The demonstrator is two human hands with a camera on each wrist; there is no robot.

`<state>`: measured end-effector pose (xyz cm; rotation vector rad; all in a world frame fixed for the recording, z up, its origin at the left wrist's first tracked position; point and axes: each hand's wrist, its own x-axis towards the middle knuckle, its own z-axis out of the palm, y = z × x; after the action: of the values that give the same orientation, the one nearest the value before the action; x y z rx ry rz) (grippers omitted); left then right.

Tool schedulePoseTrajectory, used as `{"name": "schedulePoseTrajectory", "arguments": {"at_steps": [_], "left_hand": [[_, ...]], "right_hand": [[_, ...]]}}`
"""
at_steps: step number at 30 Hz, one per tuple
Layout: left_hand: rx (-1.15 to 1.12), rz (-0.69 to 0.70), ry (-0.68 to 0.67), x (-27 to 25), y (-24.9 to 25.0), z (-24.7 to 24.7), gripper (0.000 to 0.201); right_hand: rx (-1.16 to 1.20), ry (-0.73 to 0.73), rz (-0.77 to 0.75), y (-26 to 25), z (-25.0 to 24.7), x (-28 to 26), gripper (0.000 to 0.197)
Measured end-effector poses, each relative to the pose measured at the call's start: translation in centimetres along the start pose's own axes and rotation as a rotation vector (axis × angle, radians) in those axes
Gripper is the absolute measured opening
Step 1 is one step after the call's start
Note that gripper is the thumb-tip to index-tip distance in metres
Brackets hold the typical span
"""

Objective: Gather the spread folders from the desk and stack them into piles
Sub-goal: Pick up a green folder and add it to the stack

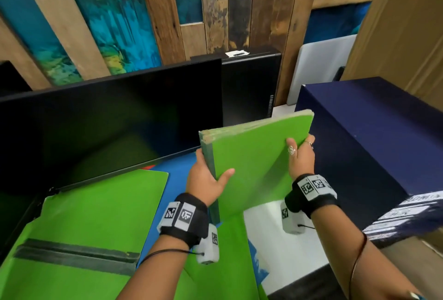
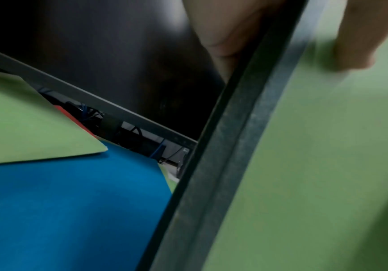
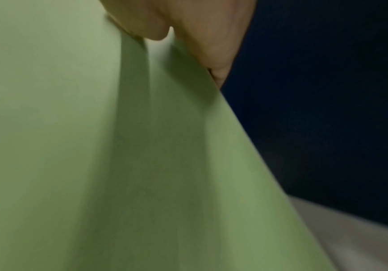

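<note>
A stack of green folders (image 1: 256, 155) stands on edge above the desk, held between both hands. My left hand (image 1: 208, 177) grips its dark spine side, thumb across the front cover and fingers behind. My right hand (image 1: 300, 155) grips the right edge, thumb on the front. In the left wrist view the stack's dark spine (image 2: 223, 165) runs diagonally, with the green cover (image 2: 315, 174) beside it. The right wrist view is filled by the green cover (image 3: 95, 146). Another green folder (image 1: 96, 223) with a dark spine strip lies flat at the left, over a blue folder (image 1: 177, 172). A further green folder (image 1: 220, 263) lies under my wrists.
A black monitor (image 1: 107, 117) stands close behind the folders, a second black panel (image 1: 251, 84) to its right. A dark blue box (image 1: 371, 136) rises at the right. White desk surface (image 1: 282, 247) shows below my right wrist. Cables (image 2: 141, 135) lie under the monitor.
</note>
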<state>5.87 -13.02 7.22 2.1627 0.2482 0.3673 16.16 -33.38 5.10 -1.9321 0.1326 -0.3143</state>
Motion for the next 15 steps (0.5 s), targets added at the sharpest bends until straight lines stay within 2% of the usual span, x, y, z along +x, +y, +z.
{"name": "schedulePoseTrajectory", "arguments": {"at_steps": [3, 6, 8, 10, 12, 15], "left_hand": [[-0.035, -0.065, 0.071, 1.3, 0.4, 0.4, 0.085], [-0.089, -0.149, 0.063, 1.5, 0.2, 2.3, 0.082], [-0.065, -0.261, -0.009, 1.2, -0.9, 4.2, 0.086], [-0.050, -0.358, -0.098, 0.6, -1.8, 6.0, 0.091], [-0.046, -0.394, -0.203, 0.0, -2.5, 7.1, 0.089], [0.013, -0.414, -0.440, -0.5, -3.3, 7.7, 0.086]], "right_hand": [[-0.052, 0.067, 0.030, -1.5, 0.1, 0.9, 0.047], [-0.315, 0.075, 0.060, -1.5, 0.1, 2.0, 0.056], [-0.511, 0.016, 0.113, -0.4, 0.2, 2.4, 0.059], [-0.601, -0.053, 0.201, 1.4, 0.2, 2.3, 0.059], [-0.604, -0.113, 0.303, 3.7, 0.1, 2.1, 0.059], [-0.595, -0.150, 0.423, 6.8, -0.3, 1.8, 0.058]]}}
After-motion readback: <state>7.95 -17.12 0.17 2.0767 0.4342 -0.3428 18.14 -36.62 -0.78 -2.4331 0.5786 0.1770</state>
